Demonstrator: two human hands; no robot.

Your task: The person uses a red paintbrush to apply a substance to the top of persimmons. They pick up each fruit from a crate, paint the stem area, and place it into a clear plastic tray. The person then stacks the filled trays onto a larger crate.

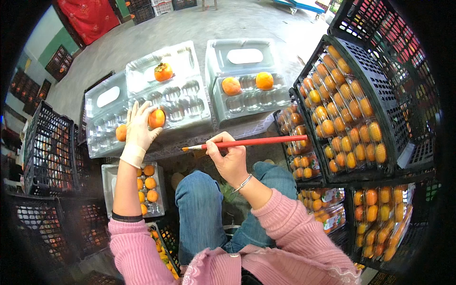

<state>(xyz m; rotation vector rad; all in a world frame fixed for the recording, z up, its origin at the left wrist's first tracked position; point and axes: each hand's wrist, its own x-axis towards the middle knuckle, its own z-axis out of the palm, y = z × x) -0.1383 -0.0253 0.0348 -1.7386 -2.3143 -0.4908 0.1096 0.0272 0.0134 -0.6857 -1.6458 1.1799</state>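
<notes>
My left hand (139, 123), in a pale glove, has its thumb and fingers around an orange persimmon (156, 118) at a clear plastic tray (187, 112) of round hollows. Another persimmon (121, 133) sits just left of that wrist. Between the fingers of my bare right hand (228, 156) is a paintbrush (262, 140) with a red handle, held nearly level, its bristles pointing left. A persimmon with its leafy cap up (163, 72) rests on the tray's raised lid. To the right, two persimmons (231, 86) lie in a second clear tray (249, 112).
Black crates (377, 89) with packed persimmon trays (338, 96) rise at my right. More black crates (46, 149) stand at the left. A filled clear tray (149, 183) is beside my left knee, above a crate of yellow-orange fruit (164, 253). Concrete floor (171, 26) stretches beyond.
</notes>
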